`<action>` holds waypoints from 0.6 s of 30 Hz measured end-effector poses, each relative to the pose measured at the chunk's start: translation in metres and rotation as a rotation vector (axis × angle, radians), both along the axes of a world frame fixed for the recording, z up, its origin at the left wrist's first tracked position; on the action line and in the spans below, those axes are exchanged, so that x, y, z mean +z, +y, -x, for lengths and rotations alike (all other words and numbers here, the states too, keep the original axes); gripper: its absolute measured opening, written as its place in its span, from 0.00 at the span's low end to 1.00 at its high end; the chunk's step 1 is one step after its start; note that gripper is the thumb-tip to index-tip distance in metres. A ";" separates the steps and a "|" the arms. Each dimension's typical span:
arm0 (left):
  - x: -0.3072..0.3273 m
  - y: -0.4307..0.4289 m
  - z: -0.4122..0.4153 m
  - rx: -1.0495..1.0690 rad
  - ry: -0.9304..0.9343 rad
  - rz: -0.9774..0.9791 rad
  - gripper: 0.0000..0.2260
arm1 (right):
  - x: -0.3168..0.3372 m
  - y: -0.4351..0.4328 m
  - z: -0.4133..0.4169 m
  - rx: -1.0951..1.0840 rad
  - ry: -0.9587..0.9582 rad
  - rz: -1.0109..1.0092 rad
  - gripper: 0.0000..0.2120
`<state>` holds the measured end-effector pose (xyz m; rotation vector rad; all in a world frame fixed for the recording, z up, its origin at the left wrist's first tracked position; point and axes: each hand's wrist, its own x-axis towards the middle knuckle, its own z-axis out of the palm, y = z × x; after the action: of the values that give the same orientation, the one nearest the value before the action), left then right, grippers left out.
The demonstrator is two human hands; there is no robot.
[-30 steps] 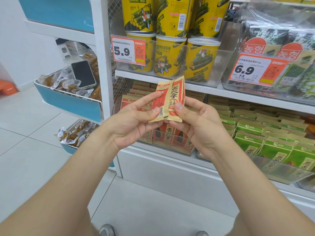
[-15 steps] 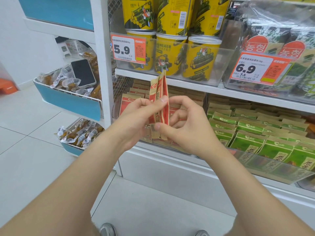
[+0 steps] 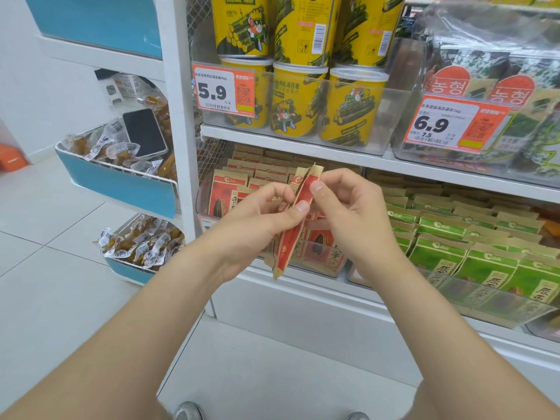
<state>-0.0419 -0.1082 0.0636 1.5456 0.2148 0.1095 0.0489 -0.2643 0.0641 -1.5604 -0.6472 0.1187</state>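
Left hand (image 3: 257,225) and right hand (image 3: 348,213) close together, both pinching the red seed packets (image 3: 286,251): left thumb across the middle, right thumb and forefinger at the top edge. Change over 1 s: packets turned from face-on to edge-on, 2 layers parting at the top. Judged: being separated or squared up before shelving. Held in the air before the red packet row (image 3: 230,195) on the lower shelf; green packets (image 3: 439,253) to the right.
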 end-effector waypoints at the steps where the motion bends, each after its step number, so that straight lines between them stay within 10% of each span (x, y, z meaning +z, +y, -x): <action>1: -0.001 -0.001 -0.001 0.012 -0.012 -0.004 0.05 | 0.001 -0.001 -0.001 -0.002 0.024 -0.017 0.04; 18: -0.001 -0.013 -0.005 0.111 -0.045 0.199 0.10 | 0.003 0.001 0.002 0.004 -0.013 0.033 0.04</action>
<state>-0.0367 -0.1209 0.0623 1.3314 0.2684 0.2042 0.0474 -0.2633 0.0671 -1.5930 -0.6615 0.1237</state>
